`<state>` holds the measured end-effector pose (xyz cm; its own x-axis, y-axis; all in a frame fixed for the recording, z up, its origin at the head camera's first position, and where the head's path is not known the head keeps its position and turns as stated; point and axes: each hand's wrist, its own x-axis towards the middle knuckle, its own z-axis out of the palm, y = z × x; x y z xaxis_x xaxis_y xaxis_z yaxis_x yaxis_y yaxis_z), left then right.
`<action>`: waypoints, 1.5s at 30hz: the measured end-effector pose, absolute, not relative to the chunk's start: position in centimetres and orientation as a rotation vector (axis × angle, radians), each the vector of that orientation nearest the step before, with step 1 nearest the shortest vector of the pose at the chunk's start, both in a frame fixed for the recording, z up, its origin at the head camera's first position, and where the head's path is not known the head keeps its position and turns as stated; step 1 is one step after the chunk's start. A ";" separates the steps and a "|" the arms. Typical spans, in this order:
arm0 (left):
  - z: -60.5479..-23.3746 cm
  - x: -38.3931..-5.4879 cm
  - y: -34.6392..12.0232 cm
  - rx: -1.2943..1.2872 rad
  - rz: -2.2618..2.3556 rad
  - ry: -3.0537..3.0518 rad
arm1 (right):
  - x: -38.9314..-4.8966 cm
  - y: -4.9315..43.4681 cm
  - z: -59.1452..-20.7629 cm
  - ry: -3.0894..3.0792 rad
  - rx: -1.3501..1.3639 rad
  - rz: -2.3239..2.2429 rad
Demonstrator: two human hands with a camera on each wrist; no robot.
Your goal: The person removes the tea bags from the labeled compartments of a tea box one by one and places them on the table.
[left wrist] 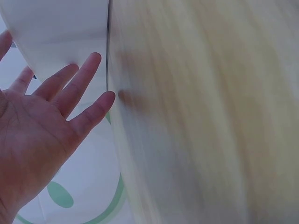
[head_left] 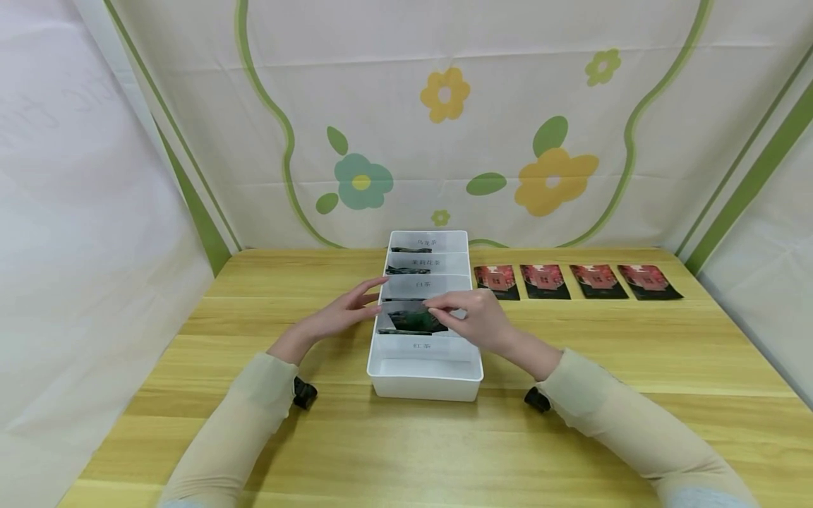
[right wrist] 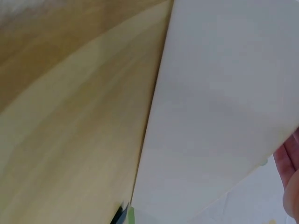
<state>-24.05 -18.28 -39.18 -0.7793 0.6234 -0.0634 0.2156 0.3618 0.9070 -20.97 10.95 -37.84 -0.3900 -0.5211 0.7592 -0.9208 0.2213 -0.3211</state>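
Observation:
A long white divided box (head_left: 425, 388) stands on the table, its dividers printed with Chinese tea labels. My right hand (head_left: 479, 317) reaches over its right side, thumb and index finger pinching the top edge of a dark green tea packet (head_left: 413, 321) in the second compartment from the front. My left hand (head_left: 339, 314) is at the box's left side with its fingers spread and fingertips right at the rim. In the left wrist view this hand (left wrist: 42, 126) shows its palm and holds nothing. Only part of the right hand (right wrist: 290, 172) shows in the right wrist view, above the box wall.
Several red-and-black tea packets lie in a row right of the box, the nearest packet (head_left: 497, 282) close beside it. Dark packets (head_left: 409, 270) stick up in the rear compartments. A flowered cloth wall (head_left: 394, 85) closes off the wooden table's (head_left: 317, 451) back.

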 end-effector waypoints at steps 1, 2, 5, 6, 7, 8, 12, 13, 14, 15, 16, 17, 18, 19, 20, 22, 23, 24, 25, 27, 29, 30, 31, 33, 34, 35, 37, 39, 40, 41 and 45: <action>-39.2 -24.1 -18.3 0.733 1.393 2.234 | -21.0 11.1 -37.7 -1.987 1.321 1.051; -39.3 -24.1 -18.3 0.733 1.390 2.239 | -21.1 11.2 -37.5 -1.972 1.316 1.049; -39.3 -24.2 -18.4 0.739 1.390 2.242 | -21.1 11.8 -36.8 -1.929 1.299 1.042; -39.3 -24.2 -18.4 0.740 1.391 2.242 | -21.1 12.0 -36.5 -1.918 1.286 1.042; -39.3 -24.2 -18.3 0.741 1.391 2.244 | -21.1 12.3 -36.2 -1.912 1.269 1.039; -39.3 -24.2 -18.3 0.742 1.391 2.245 | -21.0 12.6 -35.9 -1.906 1.256 1.047; -39.2 -24.1 -18.2 0.732 1.392 2.247 | -20.5 13.9 -34.4 -1.885 1.206 1.063; -39.2 -24.0 -18.2 0.729 1.392 2.248 | -20.4 14.3 -34.0 -1.882 1.196 1.058; -39.2 -24.0 -18.2 0.727 1.393 2.247 | -20.2 14.7 -33.7 -1.878 1.191 1.058; -39.2 -24.0 -18.2 0.727 1.397 2.243 | -20.1 15.1 -33.4 -1.875 1.182 1.039; -39.3 -24.0 -18.2 0.728 1.400 2.238 | -19.9 15.6 -33.1 -1.881 1.174 1.025; -39.3 -24.1 -18.2 0.729 1.404 2.232 | -19.8 16.0 -32.9 -1.882 1.166 1.008; -39.4 -24.1 -18.2 0.733 1.408 2.226 | -19.7 16.5 -32.7 -1.889 1.155 0.986; -39.4 -24.2 -18.3 0.737 1.411 2.222 | -19.5 17.0 -32.5 -1.895 1.146 0.969; -39.5 -24.2 -18.3 0.742 1.416 2.216 | -19.4 17.5 -32.3 -1.896 1.134 0.952; -39.6 -24.3 -18.3 0.753 1.426 2.205 | -19.1 18.4 -32.1 -1.902 1.104 0.926; -39.6 -24.3 -18.3 0.757 1.427 2.205 | -19.0 18.9 -32.1 -1.900 1.083 0.911; -39.6 -24.3 -18.3 0.760 1.429 2.204 | -18.9 19.4 -32.2 -1.900 1.063 0.895; -39.6 -24.3 -18.3 0.760 1.429 2.204 | -18.9 19.9 -32.3 -1.900 1.045 0.882; -39.7 -24.3 -18.3 0.761 1.429 2.206 | -18.8 20.9 -32.5 -1.907 1.012 0.847; -39.7 -24.3 -18.4 0.757 1.427 2.208 | -18.8 22.0 -32.8 -1.949 0.994 0.810; -39.7 -24.3 -18.4 0.756 1.426 2.209 | -18.7 22.5 -33.0 -1.968 0.992 0.791; -39.7 -24.3 -18.4 0.754 1.426 2.209 | -18.7 23.0 -33.1 -1.987 0.990 0.777; -39.6 -24.2 -18.4 0.751 1.428 2.208 | -18.5 23.8 -33.4 -2.031 0.975 0.767; -39.6 -24.2 -18.4 0.752 1.426 2.210 | -18.4 24.2 -33.6 -2.057 0.958 0.760; -39.6 -24.2 -18.4 0.748 1.424 2.211 | -18.4 24.5 -33.8 -2.075 0.931 0.758; -39.6 -24.1 -18.4 0.744 1.420 2.215 | -18.3 25.1 -34.2 -2.118 0.871 0.769; -39.5 -24.0 -18.3 0.736 1.414 2.221 | -18.3 25.7 -34.6 -2.173 0.807 0.782; -39.5 -24.0 -18.3 0.733 1.413 2.221 | -18.3 25.9 -34.8 -2.198 0.781 0.787; -39.4 -23.9 -18.3 0.729 1.413 2.221 | -18.3 26.2 -35.0 -2.221 0.761 0.796; -39.3 -23.9 -18.2 0.728 1.420 2.217 | -18.5 26.9 -35.6 -2.288 0.732 0.835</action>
